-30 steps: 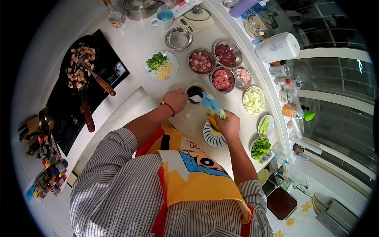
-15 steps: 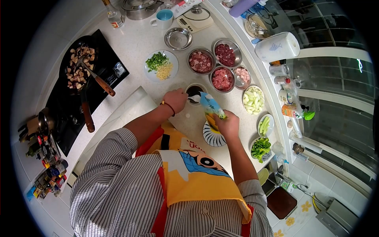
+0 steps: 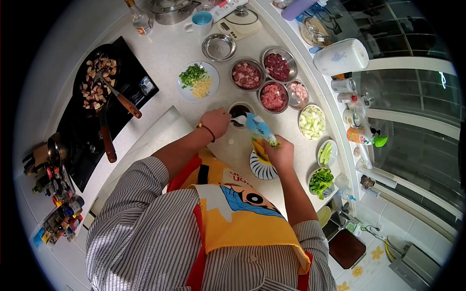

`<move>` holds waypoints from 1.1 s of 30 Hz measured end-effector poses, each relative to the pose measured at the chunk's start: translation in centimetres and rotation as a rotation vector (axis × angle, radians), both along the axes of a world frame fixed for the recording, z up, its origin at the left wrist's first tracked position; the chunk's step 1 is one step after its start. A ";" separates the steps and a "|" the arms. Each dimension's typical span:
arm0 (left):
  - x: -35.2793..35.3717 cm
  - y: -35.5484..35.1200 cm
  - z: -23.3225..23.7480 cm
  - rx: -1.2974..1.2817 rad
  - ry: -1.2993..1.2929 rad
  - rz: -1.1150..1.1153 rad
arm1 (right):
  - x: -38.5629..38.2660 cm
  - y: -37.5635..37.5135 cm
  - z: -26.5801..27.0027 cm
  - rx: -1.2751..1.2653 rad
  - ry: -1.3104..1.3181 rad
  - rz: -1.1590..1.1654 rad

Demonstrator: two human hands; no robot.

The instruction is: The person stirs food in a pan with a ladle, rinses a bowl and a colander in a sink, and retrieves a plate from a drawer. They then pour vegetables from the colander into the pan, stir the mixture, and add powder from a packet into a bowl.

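Observation:
My left hand [image 3: 216, 122] is closed on the handle of a spoon [image 3: 239, 120], its head over a small bowl of dark liquid [image 3: 240, 110]. In my right hand [image 3: 280, 153] is a blue and yellow packet [image 3: 259, 128], gripped by its lower end. The packet tilts toward the bowl, its top end right beside the spoon's head. Partly hidden below the packet and my right hand lies a plate with dark blue stripes [image 3: 262, 170].
Beyond the bowl are a plate of chopped greens and minced garlic [image 3: 198, 81], steel bowls of cut meat [image 3: 246, 74] and an empty steel bowl [image 3: 219, 47]. A bowl of pale sliced vegetable [image 3: 311, 122] stands right. On the left hob sits a wok [image 3: 99, 82] of browned pieces.
The packet has shifted very slightly in my right hand. Both hands otherwise stay in place, with the spoon still over the bowl.

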State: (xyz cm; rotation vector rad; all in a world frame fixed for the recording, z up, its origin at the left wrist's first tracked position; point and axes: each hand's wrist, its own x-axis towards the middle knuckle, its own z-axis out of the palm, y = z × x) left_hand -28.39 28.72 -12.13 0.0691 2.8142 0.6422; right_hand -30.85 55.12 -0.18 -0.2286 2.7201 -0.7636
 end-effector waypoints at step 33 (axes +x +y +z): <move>0.3 0.0 -1.2 0.023 0.109 0.048 | -0.2 0.0 -0.9 0.004 -0.018 -0.078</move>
